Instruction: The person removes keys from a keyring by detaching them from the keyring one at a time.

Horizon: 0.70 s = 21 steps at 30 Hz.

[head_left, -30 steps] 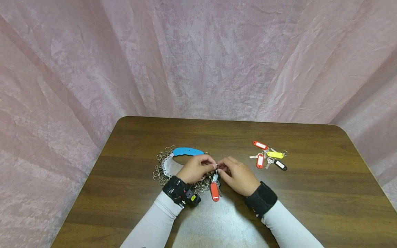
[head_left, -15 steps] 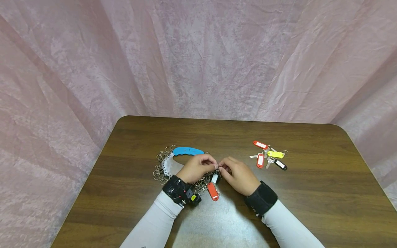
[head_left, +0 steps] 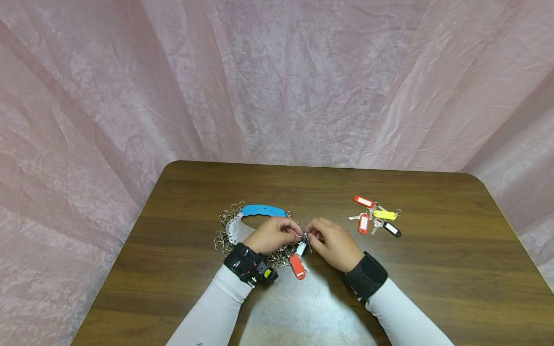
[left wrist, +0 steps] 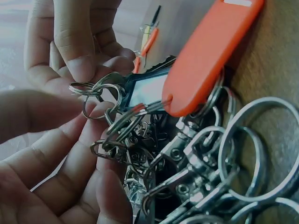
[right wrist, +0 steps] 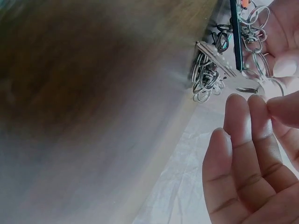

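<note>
My left hand [head_left: 273,235] pinches a small metal key ring [left wrist: 103,99] at the right side of a ring-shaped holder with a blue handle [head_left: 263,210]. Close against it, my right hand [head_left: 335,244] pinches another key ring [left wrist: 80,87] between thumb and fingertips. From there hang a key [right wrist: 247,87] and a black-framed tag with a white label [left wrist: 148,91]. A red key tag [head_left: 297,267] hangs below the hands, with a key beside it. In the left wrist view the two rings overlap. Many swivel clips [left wrist: 187,163] crowd beneath the left fingers.
To the right lie several tagged keys: a red tag [head_left: 363,201], another red tag [head_left: 363,224], a yellow tag [head_left: 384,215] and a black tag [head_left: 392,229]. The wooden table [head_left: 173,288] ends at a pink curtain [head_left: 277,86] behind.
My left hand has drawn slightly left, leaving a little more gap between the fingertips. The red tag has swung to a slant, and its key shows more plainly beside it.
</note>
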{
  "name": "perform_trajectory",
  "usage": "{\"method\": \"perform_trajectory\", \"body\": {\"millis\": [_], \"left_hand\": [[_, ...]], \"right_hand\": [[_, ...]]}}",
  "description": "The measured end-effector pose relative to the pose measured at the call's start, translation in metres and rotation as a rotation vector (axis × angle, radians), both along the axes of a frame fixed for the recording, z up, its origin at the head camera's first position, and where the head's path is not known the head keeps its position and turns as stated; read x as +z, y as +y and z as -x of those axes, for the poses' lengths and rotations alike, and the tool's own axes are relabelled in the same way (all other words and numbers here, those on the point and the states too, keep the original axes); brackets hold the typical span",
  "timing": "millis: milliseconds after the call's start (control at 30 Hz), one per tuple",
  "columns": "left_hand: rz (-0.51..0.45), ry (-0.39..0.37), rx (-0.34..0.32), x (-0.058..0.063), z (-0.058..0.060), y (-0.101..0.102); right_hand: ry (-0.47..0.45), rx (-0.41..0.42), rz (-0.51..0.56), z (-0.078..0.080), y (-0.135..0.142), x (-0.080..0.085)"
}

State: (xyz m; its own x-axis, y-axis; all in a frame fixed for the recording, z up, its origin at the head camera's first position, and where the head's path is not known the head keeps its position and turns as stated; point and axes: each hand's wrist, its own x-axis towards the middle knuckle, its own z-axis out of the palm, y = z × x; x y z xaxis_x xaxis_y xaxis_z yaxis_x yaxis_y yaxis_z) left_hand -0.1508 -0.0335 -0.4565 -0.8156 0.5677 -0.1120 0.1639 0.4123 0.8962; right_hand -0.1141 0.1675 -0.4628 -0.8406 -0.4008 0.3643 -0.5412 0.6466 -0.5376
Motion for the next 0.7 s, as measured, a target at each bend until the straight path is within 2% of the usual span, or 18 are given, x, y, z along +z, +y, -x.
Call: {"method": "perform_trajectory", "body": {"millis": [133,533,700], "left_hand": [[0.009,-0.003,-0.035,-0.0005,-0.0003,-0.0007],[0.067,0.001,-0.050,0.0060,-0.0034,-0.0010],[0.078,0.007,-0.049,0.0073,-0.0033,-0.0020]], "right_hand": [[-0.002,0.010,-0.006,0.0004,0.0002,-0.0005],[-0.004,0.043,0.019,0.0016,0.0005,-0.0026],[-0.032,0.048,0.035,0.0013,0.0009,-0.0034]]}}
